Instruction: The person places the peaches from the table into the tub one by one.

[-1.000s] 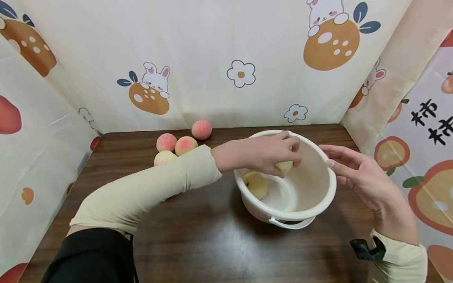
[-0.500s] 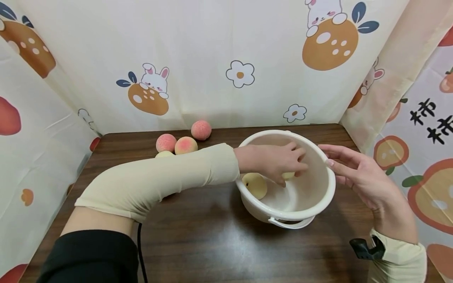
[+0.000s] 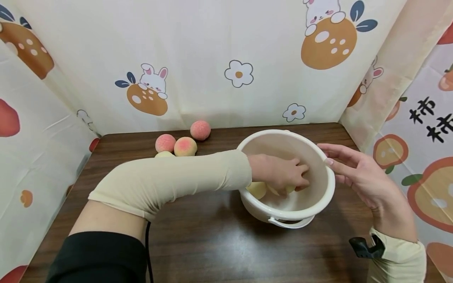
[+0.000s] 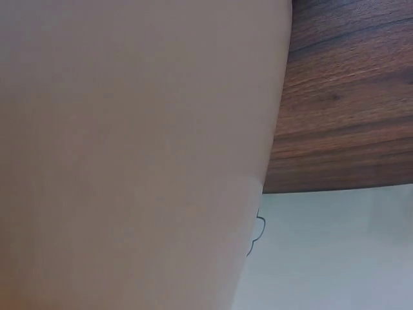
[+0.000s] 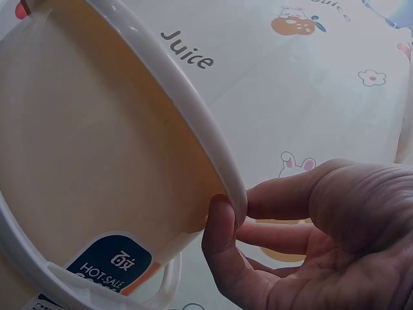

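Observation:
A white bucket [image 3: 295,215] stands upright on the table, its handle hanging at the front. My left hand [image 3: 286,173] reaches down inside, fingers curled over a pale yellow round fruit [image 3: 290,189] that they mostly cover. Left of it, another pale yellow round fruit [image 3: 257,190] lies in the bucket, partly behind my wrist. At the bucket's right side my right hand [image 3: 357,173] pinches the rim. In the right wrist view, thumb and fingers [image 5: 222,239] of that hand take the rim [image 5: 193,110] from both sides. Skin fills most of the left wrist view, hiding the left hand's work.
Several peaches [image 3: 185,146] sit at the back left of the dark wooden table [image 3: 212,243], one [image 3: 164,154] partly hidden by my left sleeve [image 3: 177,179]. A printed curtain [image 3: 198,47] encloses the back and sides. A black cable [image 3: 148,251] hangs beside the left arm.
My left hand has moved deeper into the bucket and slightly right, taking the pale yellow fruit down with it. The right hand keeps its place on the rim.

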Available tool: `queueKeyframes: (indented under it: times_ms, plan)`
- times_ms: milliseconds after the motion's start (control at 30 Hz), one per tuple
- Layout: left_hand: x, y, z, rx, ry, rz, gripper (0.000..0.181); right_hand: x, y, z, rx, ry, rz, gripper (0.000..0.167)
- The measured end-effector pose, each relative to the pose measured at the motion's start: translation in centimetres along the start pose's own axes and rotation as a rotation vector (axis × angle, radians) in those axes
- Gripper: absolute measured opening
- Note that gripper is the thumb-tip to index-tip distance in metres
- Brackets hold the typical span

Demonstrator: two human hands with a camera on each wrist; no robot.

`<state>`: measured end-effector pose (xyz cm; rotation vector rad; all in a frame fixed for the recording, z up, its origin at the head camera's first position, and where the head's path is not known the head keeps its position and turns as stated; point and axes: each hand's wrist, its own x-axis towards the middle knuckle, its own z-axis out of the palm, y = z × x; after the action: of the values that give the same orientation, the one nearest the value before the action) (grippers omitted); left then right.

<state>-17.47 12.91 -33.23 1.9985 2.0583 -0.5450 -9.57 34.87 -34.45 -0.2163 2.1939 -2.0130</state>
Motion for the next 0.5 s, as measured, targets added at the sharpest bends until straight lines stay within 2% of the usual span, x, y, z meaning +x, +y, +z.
queueKeyframes:
  times_ms: [167, 500]
  plan:
    - [0.07, 0.16, 0.34, -0.017, -0.029, 0.023, 0.041, -0.02, -0.1, -0.01, -0.009, 0.008, 0.011, 0.042]
    - [-0.08, 0.14, 0.61, -0.23, -0.077, 0.054, 0.039, -0.03, -0.02, -0.04, -0.011, 0.008, 0.025, 0.043]
